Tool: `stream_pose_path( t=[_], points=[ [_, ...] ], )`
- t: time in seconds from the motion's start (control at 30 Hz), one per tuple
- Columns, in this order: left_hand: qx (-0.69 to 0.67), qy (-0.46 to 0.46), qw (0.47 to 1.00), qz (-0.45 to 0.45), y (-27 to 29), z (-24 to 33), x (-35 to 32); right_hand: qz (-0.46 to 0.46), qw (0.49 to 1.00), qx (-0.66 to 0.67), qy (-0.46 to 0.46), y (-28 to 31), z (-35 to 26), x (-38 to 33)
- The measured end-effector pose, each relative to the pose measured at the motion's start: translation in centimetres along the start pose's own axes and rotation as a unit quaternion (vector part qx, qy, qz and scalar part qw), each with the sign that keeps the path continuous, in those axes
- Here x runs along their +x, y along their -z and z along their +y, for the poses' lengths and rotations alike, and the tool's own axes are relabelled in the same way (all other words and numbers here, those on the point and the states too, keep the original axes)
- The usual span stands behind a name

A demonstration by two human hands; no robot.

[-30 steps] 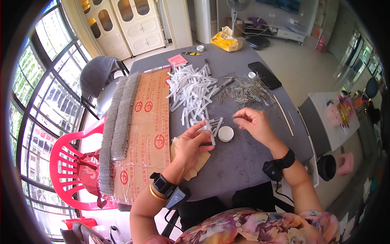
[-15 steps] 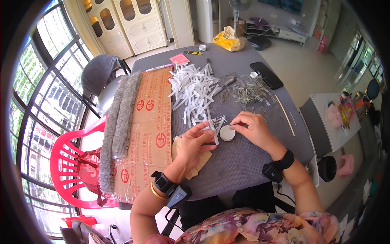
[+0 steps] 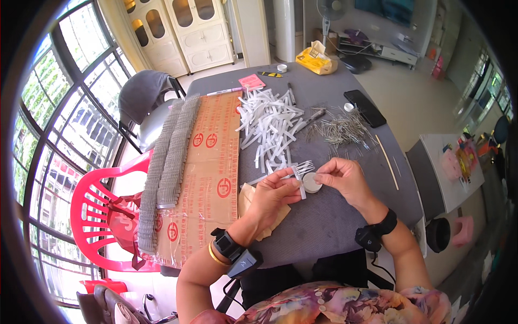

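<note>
My left hand (image 3: 270,197) pinches a narrow white strip (image 3: 300,189) upright between thumb and fingers. Several thin pale prongs (image 3: 305,166) stick out to the right from its upper part. My right hand (image 3: 345,181) is closed in a pinch just right of a small round white tub (image 3: 311,182); whatever its fingertips hold is too small to make out. Beyond my hands lies a heap of loose white strips (image 3: 270,121), with a tangle of thin metal wires (image 3: 348,129) to its right. Under my left wrist is a tan sheet (image 3: 247,200).
Rows of grey, tightly stacked pieces (image 3: 162,178) lie along a printed cardboard sheet (image 3: 216,156) at left. A black phone (image 3: 365,109), wooden stick (image 3: 387,162), pink paper (image 3: 251,82) and yellow bag (image 3: 316,59) are on the grey table. A pink chair (image 3: 89,216) stands at left.
The whole view has shifted, so the scene sits further right and slightly lower. Both hands keep nearly the same grip and place beside the round tub.
</note>
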State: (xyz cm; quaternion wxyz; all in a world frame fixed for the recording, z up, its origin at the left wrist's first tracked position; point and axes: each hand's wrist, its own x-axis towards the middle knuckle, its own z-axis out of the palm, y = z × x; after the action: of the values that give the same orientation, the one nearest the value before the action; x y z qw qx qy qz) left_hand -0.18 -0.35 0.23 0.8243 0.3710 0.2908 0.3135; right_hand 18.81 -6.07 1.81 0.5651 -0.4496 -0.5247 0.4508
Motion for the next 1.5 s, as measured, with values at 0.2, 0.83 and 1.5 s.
stream_pose_path(
  t=[0.2,0.83,1.5],
  points=[
    [-0.004,-0.008,1.000,-0.011,0.0,-0.1,-0.2,0.011,0.999,-0.002,0.032,-0.7,1.0,0.2],
    [0.080,-0.101,0.991,0.025,-0.2,-1.0,-0.3,-0.030,0.999,0.028,-0.007,-0.3,1.9,0.1],
    [0.072,-0.059,0.995,0.039,0.0,-0.2,-0.2,0.049,0.830,-0.539,0.134,4.9,2.0,2.2]
  ],
)
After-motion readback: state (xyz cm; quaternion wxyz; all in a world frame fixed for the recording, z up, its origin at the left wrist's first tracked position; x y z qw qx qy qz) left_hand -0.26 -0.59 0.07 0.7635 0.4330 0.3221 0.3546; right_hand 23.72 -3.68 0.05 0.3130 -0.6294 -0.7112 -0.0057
